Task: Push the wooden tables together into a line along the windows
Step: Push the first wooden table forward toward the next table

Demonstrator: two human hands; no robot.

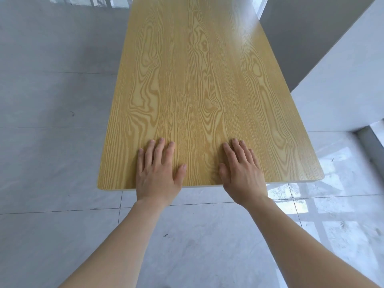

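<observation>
2 bare hands lie flat on the near end of a wooden table [199, 90] seen from above

The left hand [159, 173] and right hand [242, 172] rest palm-down side by side, a gap of bare tabletop between them, their wrists crossing the table's near edge. The fingers of both hands are straight and slightly spread, holding nothing, with fingertips touching the wood and thumbs pointing inward toward each other. The table has a yellow-brown top with bold grain lines and rounded near corners, and it stretches away from the person toward bright glass at the top of the view. It stands on a pale grey tiled floor [52, 152]. A white wall [342, 84] runs just beside the table's right edge, and window light reflects off the tiles at lower right
</observation>
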